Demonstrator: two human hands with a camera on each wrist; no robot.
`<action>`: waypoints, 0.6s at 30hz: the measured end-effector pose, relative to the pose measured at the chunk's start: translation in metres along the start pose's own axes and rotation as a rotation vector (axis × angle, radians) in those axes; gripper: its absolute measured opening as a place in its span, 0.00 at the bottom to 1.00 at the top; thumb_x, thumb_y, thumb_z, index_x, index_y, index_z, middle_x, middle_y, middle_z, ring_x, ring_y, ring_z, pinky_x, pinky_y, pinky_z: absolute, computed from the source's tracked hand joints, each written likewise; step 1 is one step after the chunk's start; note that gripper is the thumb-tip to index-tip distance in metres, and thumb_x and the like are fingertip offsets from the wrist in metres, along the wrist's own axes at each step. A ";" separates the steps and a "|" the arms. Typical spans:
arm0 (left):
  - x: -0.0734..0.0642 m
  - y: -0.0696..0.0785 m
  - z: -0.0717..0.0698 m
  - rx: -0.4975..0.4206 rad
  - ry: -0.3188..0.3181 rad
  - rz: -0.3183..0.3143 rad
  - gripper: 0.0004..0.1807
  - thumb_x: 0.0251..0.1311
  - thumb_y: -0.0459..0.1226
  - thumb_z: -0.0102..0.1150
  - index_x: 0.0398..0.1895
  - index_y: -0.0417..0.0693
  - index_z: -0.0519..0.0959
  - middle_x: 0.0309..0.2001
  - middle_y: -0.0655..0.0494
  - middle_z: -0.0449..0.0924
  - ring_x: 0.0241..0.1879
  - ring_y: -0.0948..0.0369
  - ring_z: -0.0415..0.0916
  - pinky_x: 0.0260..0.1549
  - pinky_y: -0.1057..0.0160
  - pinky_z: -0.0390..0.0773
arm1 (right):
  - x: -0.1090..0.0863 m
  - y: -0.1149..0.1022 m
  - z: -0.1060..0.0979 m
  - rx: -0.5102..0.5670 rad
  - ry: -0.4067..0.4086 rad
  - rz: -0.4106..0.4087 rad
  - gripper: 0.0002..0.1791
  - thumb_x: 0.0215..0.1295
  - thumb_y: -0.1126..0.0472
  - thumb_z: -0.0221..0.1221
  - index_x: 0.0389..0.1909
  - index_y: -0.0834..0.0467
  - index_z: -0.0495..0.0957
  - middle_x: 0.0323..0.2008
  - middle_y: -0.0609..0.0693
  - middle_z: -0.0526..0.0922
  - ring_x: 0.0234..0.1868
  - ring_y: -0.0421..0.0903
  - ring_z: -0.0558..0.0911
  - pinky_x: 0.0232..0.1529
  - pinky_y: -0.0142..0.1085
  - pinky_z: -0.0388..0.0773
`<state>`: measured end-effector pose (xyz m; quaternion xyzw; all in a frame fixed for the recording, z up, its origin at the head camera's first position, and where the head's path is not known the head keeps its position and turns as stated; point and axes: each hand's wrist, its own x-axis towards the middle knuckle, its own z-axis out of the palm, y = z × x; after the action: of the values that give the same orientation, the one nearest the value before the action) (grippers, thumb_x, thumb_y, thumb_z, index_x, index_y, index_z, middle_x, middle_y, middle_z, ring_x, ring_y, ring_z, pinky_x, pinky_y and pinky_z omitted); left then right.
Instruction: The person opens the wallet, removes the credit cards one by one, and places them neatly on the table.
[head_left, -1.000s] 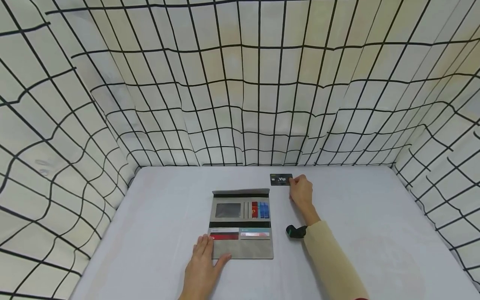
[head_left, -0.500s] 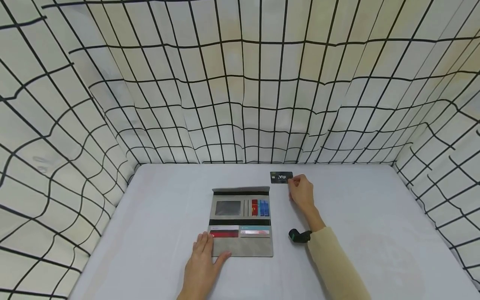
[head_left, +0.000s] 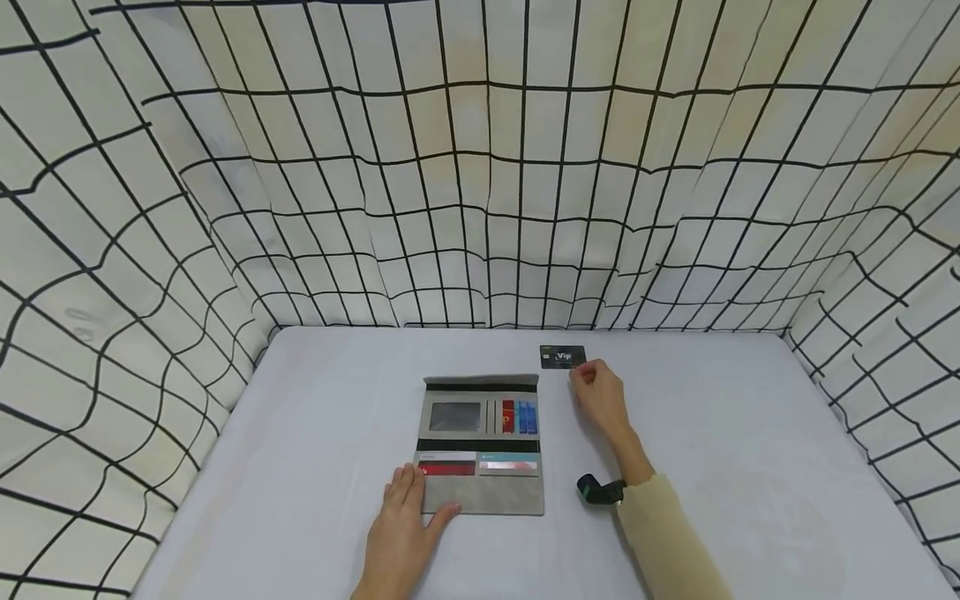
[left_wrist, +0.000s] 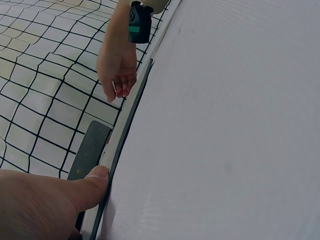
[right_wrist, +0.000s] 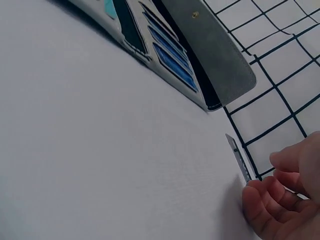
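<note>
A grey wallet (head_left: pixel 483 496) lies unfolded on the white table, with several cards in its slots and a clear window pocket. My left hand (head_left: pixel 401 525) rests on its lower left edge, fingers straight and thumb along the bottom; in the left wrist view the thumb (left_wrist: pixel 92 187) presses the wallet's edge. Beyond the wallet's upper right corner lies a black card (head_left: pixel 562 357) marked "Vip". My right hand (head_left: pixel 602 400) is just below the card's right end. In the right wrist view its thumb and loosely bent fingers stand apart, holding nothing, close by the card (right_wrist: pixel 237 156).
The white table (head_left: pixel 322 417) is bounded at the back and sides by a white wall with black grid netting (head_left: pixel 517 192). A black wrist camera (head_left: pixel 600 490) sits at the right sleeve cuff (head_left: pixel 645 500).
My right hand has let go of the card's right end and drawn back a little toward me. The card stays where it was. My left hand keeps its place on the wallet.
</note>
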<state>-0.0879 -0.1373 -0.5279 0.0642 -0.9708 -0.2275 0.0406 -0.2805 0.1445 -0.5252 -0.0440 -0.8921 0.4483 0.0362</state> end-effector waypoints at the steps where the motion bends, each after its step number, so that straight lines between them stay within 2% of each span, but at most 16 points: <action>1: 0.000 0.000 0.000 0.005 -0.002 -0.003 0.46 0.53 0.54 0.72 0.65 0.29 0.71 0.68 0.31 0.70 0.70 0.37 0.66 0.64 0.41 0.70 | -0.002 -0.001 0.000 0.002 -0.003 -0.001 0.15 0.73 0.54 0.55 0.48 0.62 0.77 0.37 0.56 0.82 0.30 0.47 0.79 0.31 0.32 0.74; 8: -0.001 -0.001 -0.002 0.014 -0.009 -0.001 0.46 0.54 0.56 0.71 0.65 0.28 0.71 0.68 0.31 0.70 0.70 0.38 0.66 0.64 0.41 0.70 | -0.014 -0.007 0.001 0.020 -0.003 -0.052 0.14 0.71 0.55 0.58 0.45 0.63 0.78 0.36 0.56 0.81 0.35 0.48 0.76 0.34 0.31 0.73; 18: -0.001 0.000 -0.002 -0.012 -0.003 0.013 0.46 0.54 0.54 0.72 0.65 0.28 0.71 0.68 0.30 0.70 0.70 0.36 0.66 0.63 0.40 0.71 | -0.026 -0.013 0.001 -0.011 -0.071 -0.097 0.12 0.69 0.55 0.62 0.43 0.61 0.78 0.32 0.53 0.80 0.31 0.45 0.74 0.28 0.28 0.71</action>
<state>-0.0873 -0.1380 -0.5265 0.0575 -0.9698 -0.2333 0.0412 -0.2551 0.1326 -0.5161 0.0153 -0.8964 0.4423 0.0259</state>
